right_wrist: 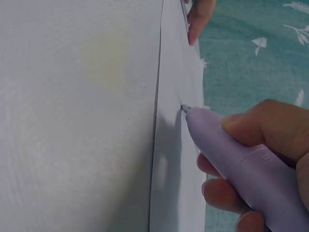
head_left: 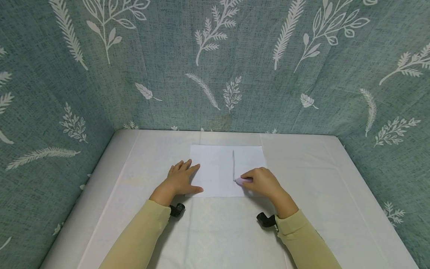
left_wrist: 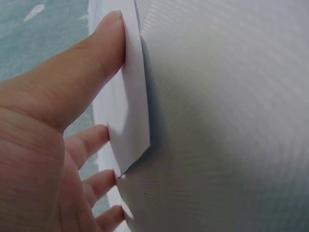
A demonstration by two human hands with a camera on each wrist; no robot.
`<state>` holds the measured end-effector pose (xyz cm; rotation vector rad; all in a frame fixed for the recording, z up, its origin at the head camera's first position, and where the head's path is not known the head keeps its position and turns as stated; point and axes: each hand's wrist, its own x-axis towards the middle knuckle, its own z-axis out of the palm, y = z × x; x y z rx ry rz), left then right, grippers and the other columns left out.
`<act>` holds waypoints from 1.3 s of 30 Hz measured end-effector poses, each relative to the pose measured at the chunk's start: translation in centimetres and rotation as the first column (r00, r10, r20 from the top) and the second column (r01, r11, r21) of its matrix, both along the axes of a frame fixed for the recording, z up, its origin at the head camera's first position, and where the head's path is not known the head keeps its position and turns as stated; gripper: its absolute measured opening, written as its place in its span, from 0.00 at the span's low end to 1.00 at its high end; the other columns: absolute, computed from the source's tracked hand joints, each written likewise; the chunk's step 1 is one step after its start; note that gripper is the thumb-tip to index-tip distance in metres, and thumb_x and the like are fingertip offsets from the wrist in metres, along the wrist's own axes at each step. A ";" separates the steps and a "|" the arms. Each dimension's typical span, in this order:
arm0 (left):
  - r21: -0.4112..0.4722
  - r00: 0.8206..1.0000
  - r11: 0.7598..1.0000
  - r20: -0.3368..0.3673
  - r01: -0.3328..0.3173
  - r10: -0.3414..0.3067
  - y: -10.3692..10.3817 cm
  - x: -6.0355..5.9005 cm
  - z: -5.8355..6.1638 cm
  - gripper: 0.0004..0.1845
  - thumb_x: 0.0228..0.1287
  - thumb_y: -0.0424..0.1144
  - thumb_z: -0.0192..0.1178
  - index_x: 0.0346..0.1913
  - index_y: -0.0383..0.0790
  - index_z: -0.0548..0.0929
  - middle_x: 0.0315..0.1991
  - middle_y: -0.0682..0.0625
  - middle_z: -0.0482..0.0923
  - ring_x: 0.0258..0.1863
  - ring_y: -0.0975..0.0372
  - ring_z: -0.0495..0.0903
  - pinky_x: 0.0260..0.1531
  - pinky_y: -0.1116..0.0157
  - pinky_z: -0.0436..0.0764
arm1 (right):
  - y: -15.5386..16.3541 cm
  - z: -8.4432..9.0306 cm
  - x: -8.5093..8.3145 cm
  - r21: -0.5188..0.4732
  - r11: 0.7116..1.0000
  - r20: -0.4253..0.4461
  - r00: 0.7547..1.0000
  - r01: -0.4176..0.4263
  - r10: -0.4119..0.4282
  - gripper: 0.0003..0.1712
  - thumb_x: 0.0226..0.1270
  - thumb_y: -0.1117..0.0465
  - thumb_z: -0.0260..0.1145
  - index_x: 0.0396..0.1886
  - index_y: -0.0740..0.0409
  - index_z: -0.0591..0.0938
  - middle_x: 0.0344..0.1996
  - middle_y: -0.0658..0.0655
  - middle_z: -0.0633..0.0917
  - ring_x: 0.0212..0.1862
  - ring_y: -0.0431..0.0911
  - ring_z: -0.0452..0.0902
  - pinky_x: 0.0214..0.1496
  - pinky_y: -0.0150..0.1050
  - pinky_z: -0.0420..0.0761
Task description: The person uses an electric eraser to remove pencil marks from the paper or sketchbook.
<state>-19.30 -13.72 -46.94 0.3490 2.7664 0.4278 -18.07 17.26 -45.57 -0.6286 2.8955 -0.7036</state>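
Observation:
A white sheet of paper point(head_left: 218, 168) lies flat on the white table point(head_left: 302, 231), with a thin grey line drawn down its middle. My left hand point(head_left: 181, 178) presses flat on the sheet's left edge point(left_wrist: 133, 111), fingers straight. My right hand point(head_left: 263, 182) grips a lilac pen point(head_left: 242, 181), its tip touching the paper at the lower end of the line. In the right wrist view the pen point(right_wrist: 241, 169) is held between thumb and fingers, and its tip meets the paper point(right_wrist: 174, 159).
Teal cloth with a white leaf print point(head_left: 215, 63) walls in the table at the back and both sides. Black wrist cameras point(head_left: 177, 210) sit at both wrists. Yellow sleeves cover both forearms.

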 end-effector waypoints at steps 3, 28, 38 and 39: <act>-0.004 1.000 1.000 0.005 0.005 -0.005 0.0 0.1 0.1 0.53 0.53 0.64 0.71 0.78 0.48 0.61 0.80 0.38 0.46 0.78 0.38 0.42 0.72 0.37 0.42 | 0.0 0.0 0.1 0.003 1.000 0.013 1.000 -0.020 0.020 0.12 0.64 0.60 0.73 0.45 0.56 0.91 0.43 0.56 0.90 0.50 0.53 0.84 0.54 0.49 0.81; -0.004 1.000 1.000 0.000 -0.002 0.002 0.0 0.0 0.0 0.52 0.54 0.63 0.71 0.78 0.48 0.61 0.80 0.38 0.47 0.77 0.39 0.43 0.72 0.37 0.43 | -0.1 -0.2 -0.1 0.034 0.999 -0.061 0.998 0.037 -0.035 0.12 0.62 0.58 0.73 0.44 0.56 0.91 0.40 0.55 0.90 0.46 0.53 0.85 0.50 0.49 0.82; -0.006 1.000 1.000 -0.006 -0.002 0.002 -0.1 -0.1 -0.2 0.53 0.53 0.64 0.71 0.78 0.48 0.61 0.80 0.38 0.47 0.77 0.38 0.43 0.72 0.36 0.43 | -0.4 -0.1 0.0 0.006 1.000 -0.020 1.000 0.003 -0.003 0.11 0.62 0.59 0.74 0.44 0.56 0.91 0.40 0.55 0.90 0.47 0.53 0.85 0.53 0.48 0.82; -0.006 1.000 1.000 -0.006 -0.003 0.003 -0.1 -0.1 -0.3 0.53 0.53 0.64 0.71 0.78 0.48 0.61 0.80 0.38 0.47 0.77 0.38 0.43 0.72 0.37 0.43 | -0.4 -0.1 0.0 0.009 1.000 -0.025 1.000 0.009 -0.009 0.11 0.62 0.58 0.74 0.44 0.56 0.91 0.40 0.55 0.90 0.47 0.52 0.85 0.52 0.48 0.82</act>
